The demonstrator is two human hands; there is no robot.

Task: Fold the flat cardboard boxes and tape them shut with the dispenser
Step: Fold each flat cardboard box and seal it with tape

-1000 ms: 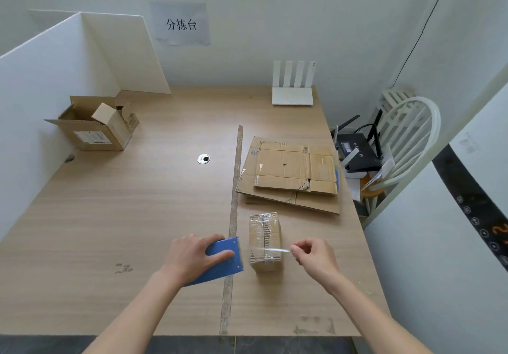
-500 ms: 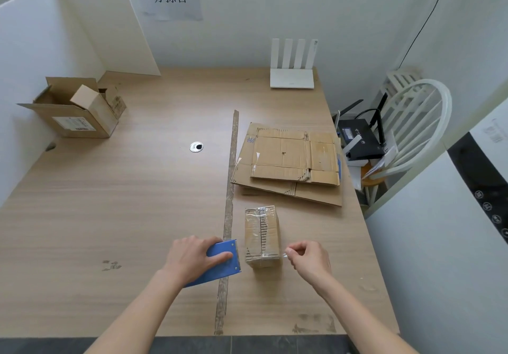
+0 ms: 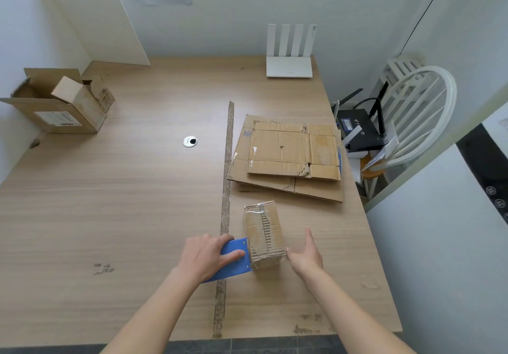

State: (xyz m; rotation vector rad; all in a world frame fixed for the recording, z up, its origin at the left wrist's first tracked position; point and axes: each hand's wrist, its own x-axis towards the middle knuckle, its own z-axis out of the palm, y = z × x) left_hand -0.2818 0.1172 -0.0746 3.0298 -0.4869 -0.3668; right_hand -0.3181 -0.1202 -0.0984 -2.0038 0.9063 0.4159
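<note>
Left hand [image 3: 204,257] fingers clamped on tape dispenser [image 3: 233,260]; right hand [image 3: 305,256] fingers spread, touching small box [image 3: 264,234].

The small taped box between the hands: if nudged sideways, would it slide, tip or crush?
The small taped box probably slides rather than tips: it lies on a long face on the wooden table. It looks light, being thin corrugated cardboard. Its frayed near end may dent under the right hand, which touches it with straight fingers.

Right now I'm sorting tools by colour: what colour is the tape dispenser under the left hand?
Blue; the tape dispenser shows plainly in the head view.
</note>
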